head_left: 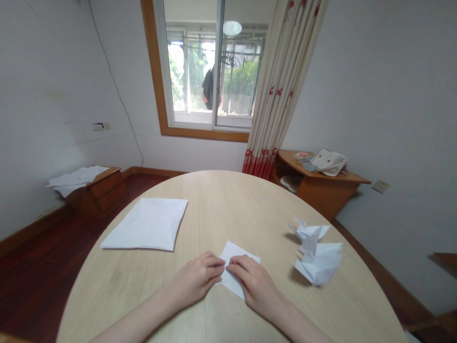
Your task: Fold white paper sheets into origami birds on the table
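A small folded sheet of white paper (233, 249) lies near the front middle of the table, between both hands. My left hand (203, 277) pinches its left edge, thumb and fingers together. From the right, my right hand (254, 281) rests over the paper with curled fingers gripping and pressing it close to the left fingertips. The fingers cover part of the sheet, so its inner folds are hard to make out. To the right stand two folded white paper figures, a smaller one (310, 232) behind a larger one (321, 265).
A stack of white paper (145, 225) lies on the left of the round wooden table (221, 190). Beyond the table are a low cabinet (107, 188) with papers, a corner desk (321, 190) with a cloth bag (329, 162), a curtain (273, 95) and a window.
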The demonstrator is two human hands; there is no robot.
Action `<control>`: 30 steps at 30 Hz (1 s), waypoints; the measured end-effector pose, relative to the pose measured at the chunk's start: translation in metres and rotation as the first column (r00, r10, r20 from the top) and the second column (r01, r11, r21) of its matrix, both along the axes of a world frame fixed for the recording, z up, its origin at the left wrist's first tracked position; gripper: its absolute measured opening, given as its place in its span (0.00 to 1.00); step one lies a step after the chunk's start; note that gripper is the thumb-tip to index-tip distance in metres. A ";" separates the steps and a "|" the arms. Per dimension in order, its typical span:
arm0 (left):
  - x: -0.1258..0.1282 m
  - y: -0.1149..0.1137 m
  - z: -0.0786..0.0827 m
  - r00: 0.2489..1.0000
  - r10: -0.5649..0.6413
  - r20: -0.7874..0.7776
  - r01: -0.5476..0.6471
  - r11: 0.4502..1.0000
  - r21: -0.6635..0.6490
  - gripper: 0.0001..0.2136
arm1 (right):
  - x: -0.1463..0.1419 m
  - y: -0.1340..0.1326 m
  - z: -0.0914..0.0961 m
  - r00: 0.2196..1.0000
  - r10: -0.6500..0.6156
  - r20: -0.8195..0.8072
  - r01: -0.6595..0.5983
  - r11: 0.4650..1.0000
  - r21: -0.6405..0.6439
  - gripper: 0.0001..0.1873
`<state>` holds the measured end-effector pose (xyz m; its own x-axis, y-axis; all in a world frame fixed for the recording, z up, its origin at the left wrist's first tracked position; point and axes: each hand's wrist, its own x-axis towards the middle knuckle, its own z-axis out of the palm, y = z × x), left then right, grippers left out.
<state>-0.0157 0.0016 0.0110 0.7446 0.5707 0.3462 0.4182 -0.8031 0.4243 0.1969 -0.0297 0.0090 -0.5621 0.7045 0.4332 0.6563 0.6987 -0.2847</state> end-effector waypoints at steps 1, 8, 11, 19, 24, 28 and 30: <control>0.000 0.000 0.001 1.000 -0.004 0.001 0.004 1.000 0.001 0.10 | 0.000 0.000 -0.001 0.999 0.004 0.032 -0.005 1.000 0.019 0.19; -0.001 -0.001 0.001 0.999 0.031 0.010 -0.031 1.000 0.003 0.09 | -0.003 -0.006 0.000 0.982 -0.012 0.190 0.003 0.999 0.048 0.21; -0.001 -0.002 0.000 0.999 0.041 0.006 -0.041 0.999 0.011 0.08 | -0.006 -0.011 0.005 0.970 -0.025 0.243 0.023 1.000 0.012 0.22; -0.002 -0.004 0.001 0.998 0.063 -0.007 -0.062 0.995 0.075 0.11 | -0.006 -0.014 0.002 0.973 -0.051 0.224 0.045 0.998 0.032 0.21; -0.002 -0.008 0.010 1.000 -0.004 0.007 0.003 0.997 0.074 0.12 | -0.002 -0.005 0.007 0.975 0.041 0.219 -0.045 0.999 0.014 0.13; -0.004 -0.008 0.015 0.998 -0.051 0.047 0.049 0.998 0.047 0.13 | 0.004 0.004 0.008 0.977 0.109 0.183 -0.121 0.991 0.057 0.10; -0.005 -0.007 0.016 0.996 -0.057 0.062 0.054 0.997 0.050 0.13 | 0.006 0.008 0.005 0.976 0.126 0.178 -0.147 0.984 0.105 0.09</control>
